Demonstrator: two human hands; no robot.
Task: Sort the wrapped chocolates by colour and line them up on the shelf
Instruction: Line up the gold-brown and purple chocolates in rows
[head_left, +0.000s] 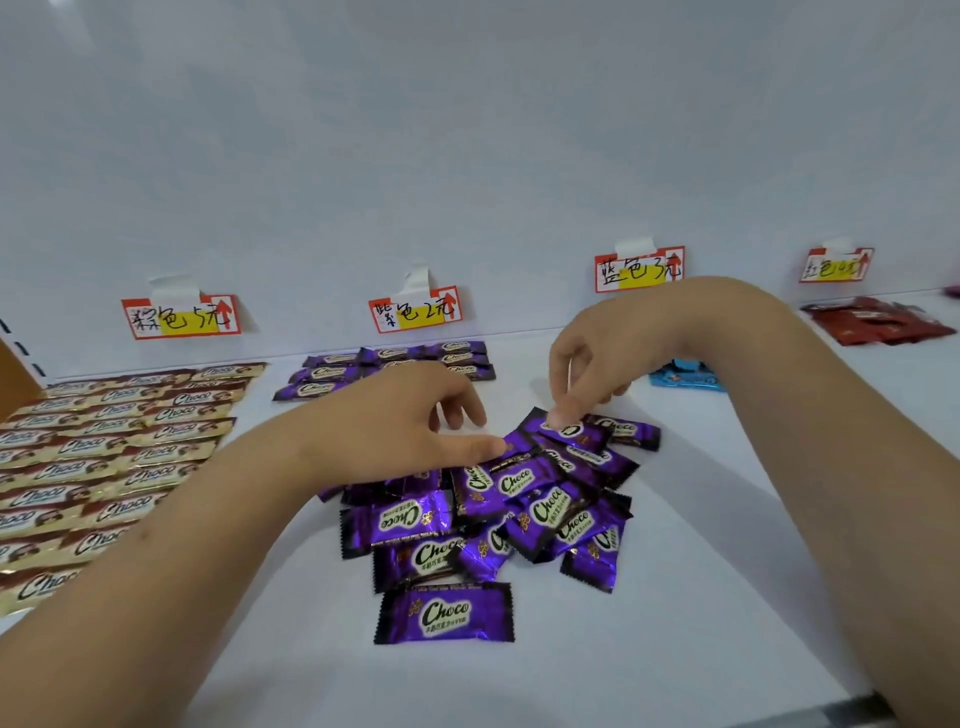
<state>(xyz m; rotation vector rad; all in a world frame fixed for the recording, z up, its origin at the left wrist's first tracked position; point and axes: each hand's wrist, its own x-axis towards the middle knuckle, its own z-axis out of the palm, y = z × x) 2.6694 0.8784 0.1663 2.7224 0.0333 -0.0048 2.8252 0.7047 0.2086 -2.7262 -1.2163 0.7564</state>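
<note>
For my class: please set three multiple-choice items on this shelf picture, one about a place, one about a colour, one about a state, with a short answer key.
1. Where do the blue chocolates lie?
A. Left of the gold rows
B. Behind the right hand
C. On the loose pile

2. What colour is the loose pile?
A. Purple
B. Red
C. Gold

3. What is the right hand doing?
A. Lying flat
B. Pinching a wrapper
C. Holding a label

Key: B, they show past the right wrist; A, every wrapper there is purple; B, fingertips close on a purple wrapper atop the pile.
</note>
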